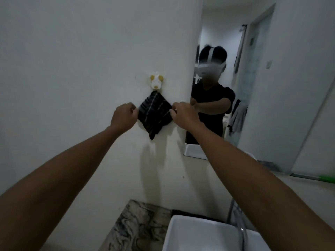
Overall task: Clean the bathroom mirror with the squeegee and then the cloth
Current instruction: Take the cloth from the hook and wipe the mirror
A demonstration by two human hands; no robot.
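Head view: a dark striped cloth is seen hanging point-down against the pale wall at the centre of the frame, its top corner caught in a small white and yellow animal-shaped hook. The cloth is spread into a diamond shape. Its left corner is pinched by the left hand, whose fingers are curled shut around the fabric edge; its right corner is gripped in the same way by the right hand, the fingers closed on the cloth. Both bare forearms are stretched up from the lower corners of the frame. The mirror is mounted on the wall in the upper right of the frame, just beside the cloth, and a person in a dark top wearing a white headset is reflected in it. A green-handled tool is partly seen at the right edge, below the mirror; whether it is the squeegee cannot be told. A white basin with a metal tap is found at the bottom of the frame, and a marbled counter lies to its left.
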